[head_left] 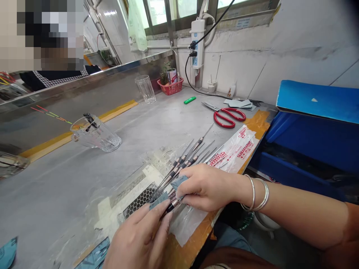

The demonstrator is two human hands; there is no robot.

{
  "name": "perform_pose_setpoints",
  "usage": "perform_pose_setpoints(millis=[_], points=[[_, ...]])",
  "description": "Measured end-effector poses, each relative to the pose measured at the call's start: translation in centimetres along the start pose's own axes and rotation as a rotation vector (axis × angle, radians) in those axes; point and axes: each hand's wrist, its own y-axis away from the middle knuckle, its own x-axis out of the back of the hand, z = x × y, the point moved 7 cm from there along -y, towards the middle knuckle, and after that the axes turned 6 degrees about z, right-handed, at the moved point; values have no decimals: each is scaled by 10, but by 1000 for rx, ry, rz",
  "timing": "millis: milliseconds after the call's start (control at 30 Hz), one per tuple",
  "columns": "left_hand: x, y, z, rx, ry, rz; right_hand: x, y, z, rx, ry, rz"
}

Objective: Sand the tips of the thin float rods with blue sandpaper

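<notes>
Left hand [137, 239] and right hand [206, 186] grip slender fishing floats [182, 166] between blue-grey paper pieces [178, 182].

The person's left hand [137, 239] and right hand [204, 186] meet low, fingers [157, 220] curled, right forearm [303, 213] reaching in from the side.

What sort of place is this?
Likely a small craft workshop, possibly making fishing floats: slim striped floats in a bundle, red-handled scissors and printed plastic sleeves on a worn grey workbench.
</notes>
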Motion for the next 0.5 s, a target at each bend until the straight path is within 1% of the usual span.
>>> perform_pose_setpoints(millis=[167,300,367,433,500], points=[[2,-1,-2,9,24,1,0,3,5,-19,49,-1],[4,3,-7,30,10,-1,9,5,5,-6,110,42],[3,5,-10,53,16,-10,17,8,-2,35,118,105],[1,7,-13,83,26,-23,22,13,-14,81,81,185],[-2,9,-15,111,35,-49,15,20,-30,114,21,221]])
